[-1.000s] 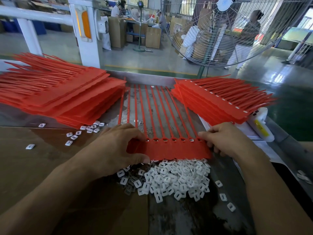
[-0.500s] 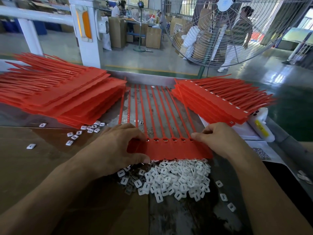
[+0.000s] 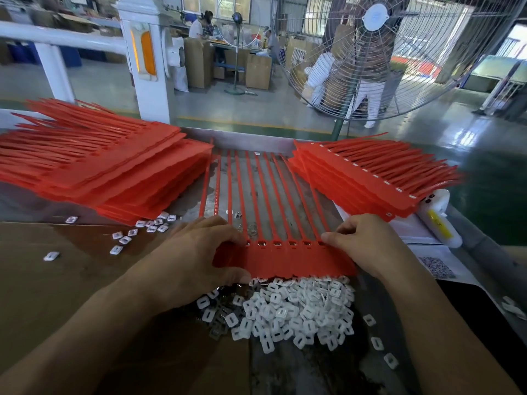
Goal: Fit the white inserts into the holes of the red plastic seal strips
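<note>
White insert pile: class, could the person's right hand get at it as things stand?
Probably yes: the right hand rests on the red strip sheet, and the white insert pile lies uncovered just below it.

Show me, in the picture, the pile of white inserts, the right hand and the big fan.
pile of white inserts (image 3: 288, 309), head view, middle of the heap.
right hand (image 3: 368, 243), head view, back of the hand.
big fan (image 3: 376, 13), head view, white hub.

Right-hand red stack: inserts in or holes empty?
In, on the top strip: the right stack shows white squares along its hole row. Lower layers cannot tell.
</note>
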A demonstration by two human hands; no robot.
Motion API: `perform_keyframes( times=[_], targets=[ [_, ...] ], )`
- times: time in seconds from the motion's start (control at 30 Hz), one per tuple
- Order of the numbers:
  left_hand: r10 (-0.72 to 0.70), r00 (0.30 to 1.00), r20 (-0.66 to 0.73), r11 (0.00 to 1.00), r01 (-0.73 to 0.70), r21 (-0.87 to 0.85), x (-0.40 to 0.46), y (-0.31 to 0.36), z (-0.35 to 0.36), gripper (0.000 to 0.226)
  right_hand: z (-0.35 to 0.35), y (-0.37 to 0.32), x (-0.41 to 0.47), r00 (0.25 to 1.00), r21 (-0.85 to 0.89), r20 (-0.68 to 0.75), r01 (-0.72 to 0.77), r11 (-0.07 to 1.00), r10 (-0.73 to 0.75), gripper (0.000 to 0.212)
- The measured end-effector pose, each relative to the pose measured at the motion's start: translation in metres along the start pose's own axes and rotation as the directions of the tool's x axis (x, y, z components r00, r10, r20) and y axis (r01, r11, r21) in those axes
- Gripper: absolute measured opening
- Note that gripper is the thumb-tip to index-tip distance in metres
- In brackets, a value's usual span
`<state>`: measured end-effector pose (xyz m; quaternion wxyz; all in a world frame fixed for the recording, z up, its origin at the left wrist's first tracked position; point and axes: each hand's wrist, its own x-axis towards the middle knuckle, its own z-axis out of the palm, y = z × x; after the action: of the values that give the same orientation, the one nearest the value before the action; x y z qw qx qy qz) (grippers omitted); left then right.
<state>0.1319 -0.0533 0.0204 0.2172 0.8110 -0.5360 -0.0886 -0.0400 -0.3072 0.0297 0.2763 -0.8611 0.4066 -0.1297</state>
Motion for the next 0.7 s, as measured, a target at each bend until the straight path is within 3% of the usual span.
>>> perform_keyframes(
  times=[0.33,0.7],
  targets=[
    [0.009,1.0,-0.005,1.0,-0.009,0.002,-0.0004,0.0028,-0.0018,0.072,-0.0056,0.0009,0.0009,1.0,-0.07,0.003,-0.008,0.997,0.008,0.017],
    [-0.002,1.0,-0.006,1.0,0.002,-0.001,-0.0022,0.0048,-0.0022,0.074,-0.002,0.0043,0.0032,1.0,-0.097,-0.013,0.005,0.995,-0.007,0.022]
  ],
)
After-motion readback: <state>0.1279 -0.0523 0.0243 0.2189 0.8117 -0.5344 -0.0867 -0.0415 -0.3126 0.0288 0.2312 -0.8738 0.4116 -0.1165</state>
